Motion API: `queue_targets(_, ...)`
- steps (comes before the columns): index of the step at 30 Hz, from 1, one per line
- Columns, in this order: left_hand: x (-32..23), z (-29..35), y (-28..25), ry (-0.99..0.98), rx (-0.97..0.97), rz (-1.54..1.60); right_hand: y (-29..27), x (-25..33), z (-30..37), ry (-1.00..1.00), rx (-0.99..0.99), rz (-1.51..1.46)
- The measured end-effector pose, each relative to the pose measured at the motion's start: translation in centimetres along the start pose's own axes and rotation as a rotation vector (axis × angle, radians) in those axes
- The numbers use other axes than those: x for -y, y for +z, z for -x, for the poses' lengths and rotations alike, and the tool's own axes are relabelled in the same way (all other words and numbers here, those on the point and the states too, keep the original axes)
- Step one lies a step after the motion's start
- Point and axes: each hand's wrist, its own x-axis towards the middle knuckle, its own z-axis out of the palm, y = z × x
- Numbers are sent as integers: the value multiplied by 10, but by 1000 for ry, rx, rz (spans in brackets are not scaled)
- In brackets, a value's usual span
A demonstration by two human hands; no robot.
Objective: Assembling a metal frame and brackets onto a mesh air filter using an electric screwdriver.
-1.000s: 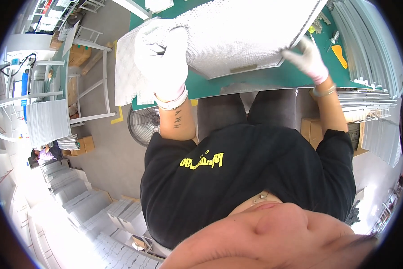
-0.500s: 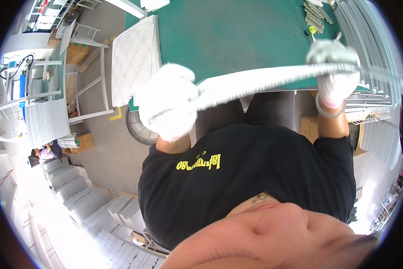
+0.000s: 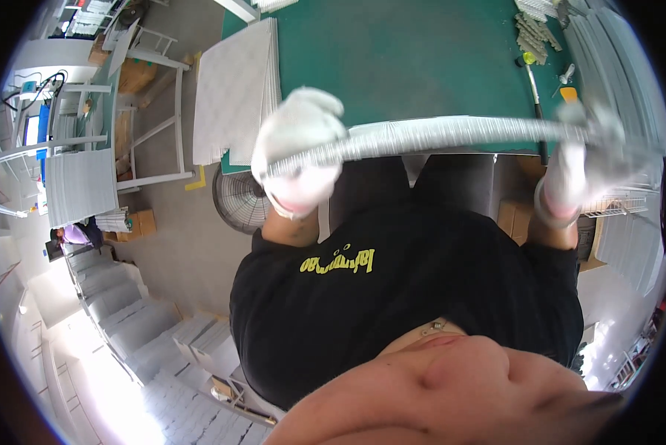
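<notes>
A long, thin white ribbed sheet (image 3: 452, 136), seen nearly edge-on, spans between my two hands above the near edge of the green table (image 3: 392, 59). My left hand (image 3: 299, 148), in a white glove, is closed round its left end. At the other end my right hand (image 3: 589, 152), also gloved, is closed on the sheet; motion blurs its fingers. The sheet bows slightly upward along its middle. A stack of white textured sheets (image 3: 236, 89) lies on the table's left side, beyond my left hand.
A long-handled tool (image 3: 533, 89) with a yellow-green end, an orange-bladed tool (image 3: 568, 94) and grey strips (image 3: 537, 37) lie at the table's right. Long pale panels (image 3: 618, 67) line the right side. A round wire-guarded fan (image 3: 240, 199) stands on the floor at left.
My right hand has moved down and to the right with its end of the sheet, which now lies closer to level. The long-handled tool on the table shows more fully.
</notes>
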Motion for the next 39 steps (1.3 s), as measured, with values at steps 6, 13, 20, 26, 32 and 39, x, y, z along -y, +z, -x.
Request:
queue_targets(6, 14, -6, -11, -294, -133, -85, -15, -1, -120, -166, 876, 542)
queue_targets(13, -2, -46, -25, -475, 29, -217, 18, 15, -157, -302, 1181, 578)
queue_targets(20, 24, -34, -3, -84, -194, -243, 55, 8, -152, -64, 1227, 357)
queue_targets(26, 38, -34, 7, -8, -484, -356, 63, -4, -149, -278, 1164, 345)
queue_targets(32, 42, -28, 21, -177, -621, -348, 62, -3, -148, -96, 1188, 372)
queue_targets(39, 52, -22, -1, -48, -501, -438, 62, -5, -147, -224, 1139, 391)
